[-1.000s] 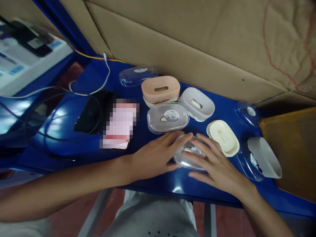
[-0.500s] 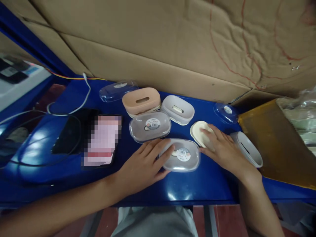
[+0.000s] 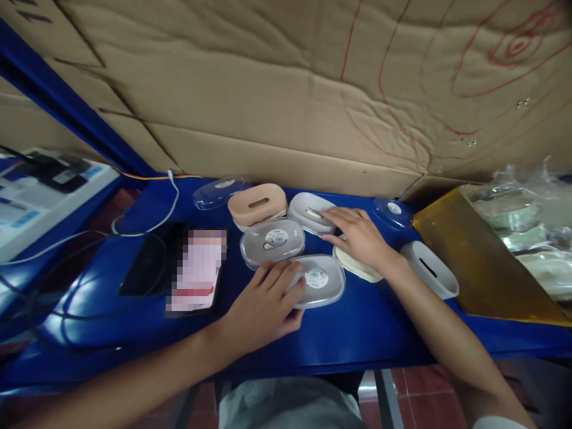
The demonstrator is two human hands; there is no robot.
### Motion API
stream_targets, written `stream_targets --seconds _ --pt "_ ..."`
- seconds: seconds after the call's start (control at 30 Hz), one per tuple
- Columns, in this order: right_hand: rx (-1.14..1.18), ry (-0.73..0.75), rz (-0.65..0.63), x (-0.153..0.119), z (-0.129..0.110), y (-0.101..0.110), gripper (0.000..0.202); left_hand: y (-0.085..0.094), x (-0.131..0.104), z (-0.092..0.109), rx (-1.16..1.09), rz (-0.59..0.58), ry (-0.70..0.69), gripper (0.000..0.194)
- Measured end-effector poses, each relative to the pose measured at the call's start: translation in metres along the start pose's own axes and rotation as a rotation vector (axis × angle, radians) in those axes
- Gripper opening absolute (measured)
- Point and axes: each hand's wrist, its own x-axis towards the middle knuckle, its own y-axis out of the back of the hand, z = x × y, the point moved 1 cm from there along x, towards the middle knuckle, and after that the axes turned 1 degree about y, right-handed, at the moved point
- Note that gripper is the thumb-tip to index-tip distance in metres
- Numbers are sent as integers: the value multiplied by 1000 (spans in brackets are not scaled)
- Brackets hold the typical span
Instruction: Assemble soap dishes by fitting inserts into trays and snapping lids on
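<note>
My left hand [image 3: 272,298] has its fingers curled over the left end of a grey oval soap box with a clear, labelled lid [image 3: 328,286], the thumb at its near edge. Stretched forward, my right hand [image 3: 355,235] has thumb and fingers apart at the right end of a lidless grey soap box [image 3: 301,208]; whether it grips is unclear. Under that wrist lies a cream oval piece [image 3: 353,265], partly hidden. Behind my left hand sits another lidded grey soap box [image 3: 272,247], and beyond it a peach slotted tray [image 3: 259,202] rests on a cream piece.
Clear lids lie at the back left [image 3: 218,193] and back right [image 3: 393,213]. A grey slotted tray [image 3: 431,268] leans by an open carton [image 3: 473,262] holding wrapped green pieces [image 3: 513,208]. A phone [image 3: 196,271] and cables [image 3: 174,202] lie left; cardboard [image 3: 268,107] stands behind.
My right hand has left the cream piece and moved left and away from me to the lidless grey soap box. My left hand stays on the lidded one. The whole view has shifted.
</note>
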Motion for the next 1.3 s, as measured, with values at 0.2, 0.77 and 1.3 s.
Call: stream_targets --seconds 0.2,0.77,1.3 --pt "-31 -58 82 6 2 -1 30 2 -2 -3 27 16 26 37" --pt "254 -230 373 -46 17 4 26 -2 16 5 171 32 40 45" --pt "477 -426 550 -41 35 16 33 -31 110 13 150 -236 103 59"
